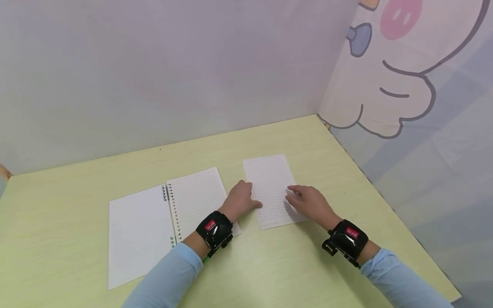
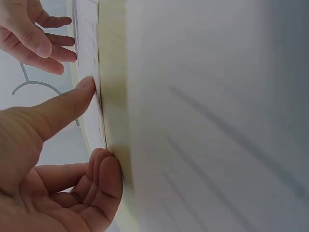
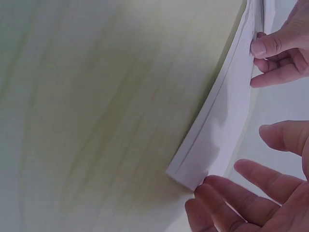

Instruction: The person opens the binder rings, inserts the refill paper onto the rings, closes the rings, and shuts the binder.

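Loose lined paper lies on the table to the right of an open ring-bound notebook. At its left edge, my left hand rests with the thumb on the paper's margin. In the left wrist view, that thumb is apart from the bent fingers, which sit beside the edge. My right hand is over the paper's right edge with its fingers loosely spread. The right wrist view shows those fingertips at a corner of the paper, where more than one layer shows.
The notebook's blank white left side lies flat, with part of its lower right covered by the left forearm. A pale wood-toned table holds everything. White curtains enclose its back and right sides, the right one bearing a cartoon print.
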Available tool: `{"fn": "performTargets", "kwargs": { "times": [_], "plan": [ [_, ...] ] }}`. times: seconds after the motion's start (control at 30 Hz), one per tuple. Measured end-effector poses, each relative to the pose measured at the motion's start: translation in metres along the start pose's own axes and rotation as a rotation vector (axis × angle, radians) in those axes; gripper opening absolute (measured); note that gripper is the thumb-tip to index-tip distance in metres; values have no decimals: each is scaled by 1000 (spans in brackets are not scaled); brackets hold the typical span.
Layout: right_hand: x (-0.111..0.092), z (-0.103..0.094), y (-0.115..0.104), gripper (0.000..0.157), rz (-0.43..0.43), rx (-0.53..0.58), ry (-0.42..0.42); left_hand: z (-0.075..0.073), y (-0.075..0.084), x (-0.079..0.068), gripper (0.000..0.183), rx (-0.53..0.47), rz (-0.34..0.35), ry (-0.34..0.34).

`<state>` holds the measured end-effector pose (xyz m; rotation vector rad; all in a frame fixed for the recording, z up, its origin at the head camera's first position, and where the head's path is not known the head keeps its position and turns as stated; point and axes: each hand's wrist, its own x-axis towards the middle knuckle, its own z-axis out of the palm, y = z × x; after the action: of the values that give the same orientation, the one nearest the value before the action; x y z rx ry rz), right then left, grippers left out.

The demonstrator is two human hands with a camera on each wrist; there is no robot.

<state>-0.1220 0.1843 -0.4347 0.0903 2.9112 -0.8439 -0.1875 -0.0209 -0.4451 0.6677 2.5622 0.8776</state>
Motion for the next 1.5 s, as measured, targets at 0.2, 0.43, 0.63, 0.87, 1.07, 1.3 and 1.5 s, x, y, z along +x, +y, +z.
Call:
{"fn": "performTargets", "kwargs": {
  "times": [0.2,0.43,0.63,0.87,1.07,1.3,1.5],
  "plan": [
    [0,-6,2,43,16,-93,43,-4,-1,-4,87,-35,-9,-99],
    [5,-6,5,42,59,-182,5,-9,0,-12,107,67,52,-231],
    [7,-3,6,41,50,-200,-4,-7,3,-14,105,179,61,-248],
    [7,-3,4,42,63,-225,-34,-9,3,-19,82,252,134,-246],
    [6,-5,2,43,67,-243,-49,-9,0,-23,45,258,286,-203],
    [7,-6,1,42,66,-245,-57,-12,-2,-24,15,256,405,-122],
    [3,-12,10,43,96,-141,10,-16,2,-29,18,207,402,-23]
  ]
}}
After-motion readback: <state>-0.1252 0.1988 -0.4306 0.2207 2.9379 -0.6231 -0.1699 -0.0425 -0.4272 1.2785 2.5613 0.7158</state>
